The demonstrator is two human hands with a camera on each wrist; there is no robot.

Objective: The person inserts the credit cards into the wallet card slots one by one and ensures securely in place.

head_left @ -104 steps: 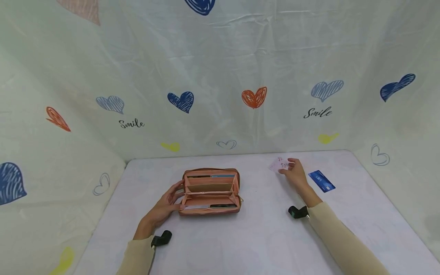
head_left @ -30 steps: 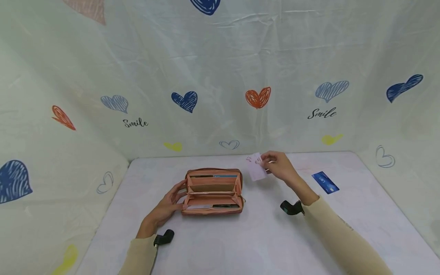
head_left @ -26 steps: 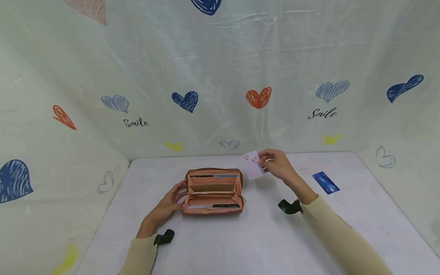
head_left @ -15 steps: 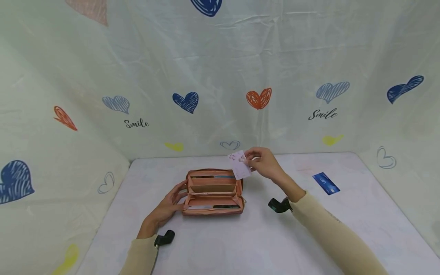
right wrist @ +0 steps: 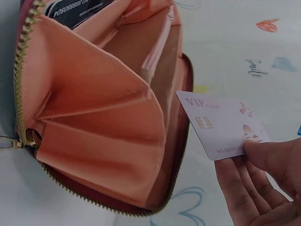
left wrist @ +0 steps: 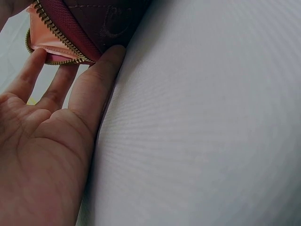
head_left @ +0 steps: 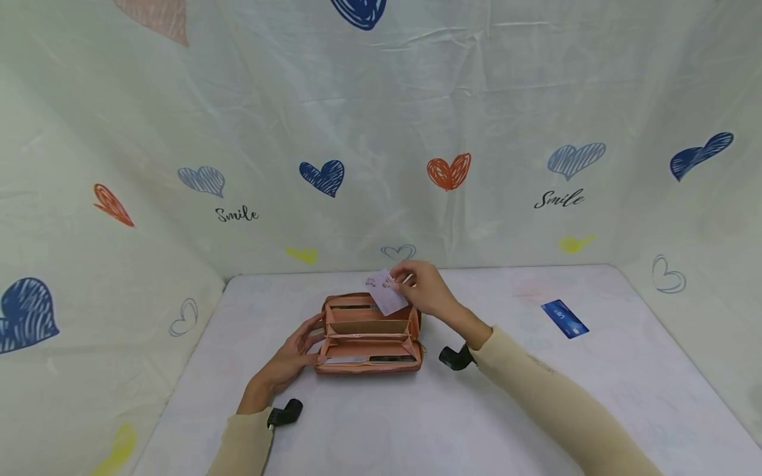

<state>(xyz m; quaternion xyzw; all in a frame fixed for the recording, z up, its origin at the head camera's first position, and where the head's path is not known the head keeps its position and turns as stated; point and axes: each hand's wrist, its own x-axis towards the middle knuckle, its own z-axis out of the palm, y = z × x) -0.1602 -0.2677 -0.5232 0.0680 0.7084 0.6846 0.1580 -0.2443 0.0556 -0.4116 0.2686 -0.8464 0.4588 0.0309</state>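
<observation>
A salmon-pink zip wallet lies unzipped on the table, its pleated compartments facing up. At its left end my left hand holds the edge, thumb at the near corner and fingers spread along the side. Between thumb and fingers, my right hand pinches a pale pink VIP card over the wallet's far right part. The right wrist view shows this card with a chip and flower print, tilted beside the zip edge. Dark and blue cards show in the far slots, partly hidden by the pink card; a white card and a black card sit in the near slots.
A blue bank card lies flat at the right of the white table. Behind the table hangs a pale sheet printed with hearts and "Smile". A brass zip pull sticks out at the wallet's right end.
My right hand has picked up the pink card from the table's far right part and carried it left over the wallet. My left hand stays at the wallet's left end.
</observation>
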